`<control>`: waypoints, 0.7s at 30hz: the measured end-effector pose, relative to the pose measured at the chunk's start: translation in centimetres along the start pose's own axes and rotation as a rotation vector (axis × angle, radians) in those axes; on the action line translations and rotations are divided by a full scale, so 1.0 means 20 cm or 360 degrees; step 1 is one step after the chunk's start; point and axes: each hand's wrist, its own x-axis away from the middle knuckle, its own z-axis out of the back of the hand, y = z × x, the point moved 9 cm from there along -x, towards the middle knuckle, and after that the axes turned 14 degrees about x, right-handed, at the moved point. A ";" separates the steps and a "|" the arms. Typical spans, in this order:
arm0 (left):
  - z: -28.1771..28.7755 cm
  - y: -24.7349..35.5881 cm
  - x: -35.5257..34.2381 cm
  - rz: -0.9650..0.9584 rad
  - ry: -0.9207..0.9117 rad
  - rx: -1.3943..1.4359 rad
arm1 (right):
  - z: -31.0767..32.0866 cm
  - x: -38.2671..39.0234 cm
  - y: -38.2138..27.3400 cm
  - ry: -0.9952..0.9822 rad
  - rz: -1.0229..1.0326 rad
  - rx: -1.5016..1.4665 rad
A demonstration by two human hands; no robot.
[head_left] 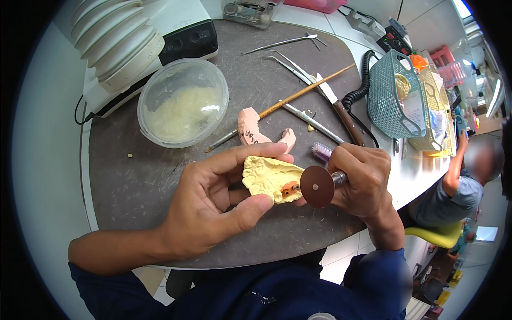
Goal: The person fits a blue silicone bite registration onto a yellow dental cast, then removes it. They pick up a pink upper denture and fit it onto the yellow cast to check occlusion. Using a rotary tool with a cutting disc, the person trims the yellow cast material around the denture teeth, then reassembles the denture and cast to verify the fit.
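Head view: beyond the left hand (200, 205), a clear round tub (159, 84) stands on the dark table (125, 186). That hand pinches a yellow dental cast (266, 176), with pink cast pieces (247, 124) just beyond. The right hand (365, 178) grips a tool (340, 177) whose brown disc (316, 196) overlaps the cast's edge, contact unclear; a teal basket (386, 88) stands beyond, rightward.

And here the yellow dental cast (266, 178) is gripped at its left side by the left hand (205, 197), while a rotary handpiece (339, 178) is held in the right hand (365, 181), the cast's right end overlapped by its brown disc (317, 188); whether contact is made cannot be told. Beyond, on the grey bench (138, 197), a pink arch-shaped piece (248, 125) is seen, a wooden-handled brush (298, 95) partly hidden by it, flanked by a clear tub (141, 109) and a brown-handled knife (348, 122).
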 end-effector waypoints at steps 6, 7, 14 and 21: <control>0.01 -0.01 0.00 -0.0023 -0.0027 -0.0004 | 0.00 0.00 0.00 -0.0029 0.0007 0.0003; 0.01 -0.01 0.00 -0.0021 -0.0026 -0.0011 | 0.00 0.00 0.00 -0.0040 0.0011 -0.0009; 0.00 0.00 0.00 -0.0009 -0.0030 -0.0033 | -0.01 0.00 0.00 -0.0033 0.0015 -0.0016; 0.00 -0.01 0.00 0.0002 -0.0021 -0.0012 | 0.00 0.00 0.00 -0.0007 0.0035 -0.0024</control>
